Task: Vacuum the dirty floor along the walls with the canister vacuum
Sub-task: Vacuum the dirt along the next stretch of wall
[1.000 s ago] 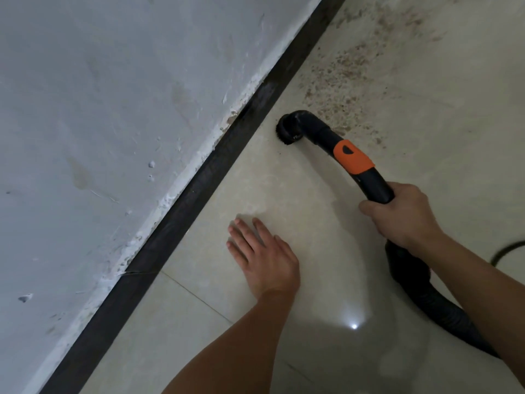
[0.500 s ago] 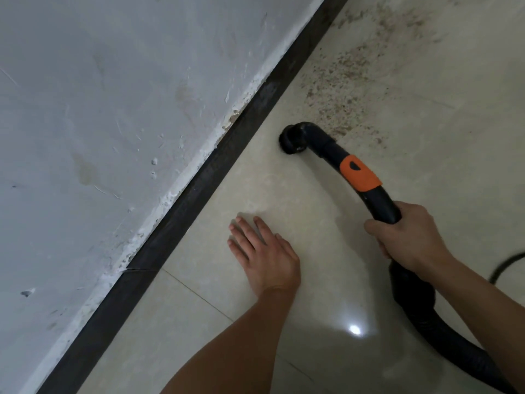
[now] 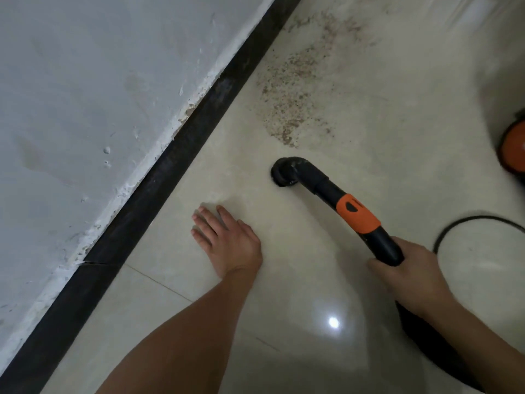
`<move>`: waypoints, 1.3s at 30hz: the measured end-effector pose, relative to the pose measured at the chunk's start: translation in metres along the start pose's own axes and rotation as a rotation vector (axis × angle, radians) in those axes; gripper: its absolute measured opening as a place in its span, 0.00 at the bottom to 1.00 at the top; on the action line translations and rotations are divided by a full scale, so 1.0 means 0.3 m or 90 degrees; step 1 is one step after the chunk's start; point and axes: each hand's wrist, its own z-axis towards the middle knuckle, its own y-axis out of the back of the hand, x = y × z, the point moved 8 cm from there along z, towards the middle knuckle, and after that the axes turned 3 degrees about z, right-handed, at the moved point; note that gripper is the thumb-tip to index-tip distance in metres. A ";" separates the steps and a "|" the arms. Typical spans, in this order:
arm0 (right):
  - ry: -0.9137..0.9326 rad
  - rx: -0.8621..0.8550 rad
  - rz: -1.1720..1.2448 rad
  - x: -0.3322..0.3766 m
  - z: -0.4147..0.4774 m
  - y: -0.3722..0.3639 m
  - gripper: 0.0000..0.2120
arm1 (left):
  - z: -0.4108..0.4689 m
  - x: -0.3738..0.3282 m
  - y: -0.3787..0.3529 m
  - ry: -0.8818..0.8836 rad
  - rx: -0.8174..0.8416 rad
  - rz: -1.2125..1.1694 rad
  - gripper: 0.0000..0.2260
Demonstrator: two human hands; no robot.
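Observation:
My right hand (image 3: 409, 275) grips the black vacuum wand (image 3: 377, 240) just below its orange collar (image 3: 358, 214). The round nozzle (image 3: 284, 173) at the wand's bent end sits on the pale tile floor (image 3: 355, 132), a short way out from the black skirting (image 3: 176, 163). A patch of brown grit (image 3: 295, 89) lies on the tiles just beyond the nozzle, near the wall. My left hand (image 3: 227, 240) rests flat on the floor, fingers straight, between the skirting and the wand. The black hose (image 3: 426, 345) runs back under my right forearm.
A grey, chipped wall (image 3: 85, 95) fills the left side above the skirting. An orange and black part of the canister vacuum (image 3: 514, 146) shows at the right edge. A black cable (image 3: 466, 223) curves over the tiles by my right hand.
The nozzle has pulled back from the skirting and away from the grit patch. The view has swung right, bringing the canister and more cable into sight. My left hand stays flat on the floor.

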 end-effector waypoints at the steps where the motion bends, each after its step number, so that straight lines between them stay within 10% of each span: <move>1: -0.019 -0.011 -0.004 -0.056 -0.024 0.042 0.08 | -0.002 0.001 -0.001 0.000 0.003 0.000 0.27; 18: -0.027 -0.177 0.127 -0.151 0.246 0.275 0.07 | -0.014 -0.072 0.036 -0.050 -0.036 -0.009 0.22; 25: 0.062 -0.011 0.027 -0.051 0.187 0.127 0.08 | 0.164 -0.229 0.058 0.195 -0.058 -0.098 0.22; 39: 0.027 0.033 0.036 0.060 0.401 0.106 0.10 | 0.193 -0.236 -0.016 0.250 -0.025 -0.031 0.27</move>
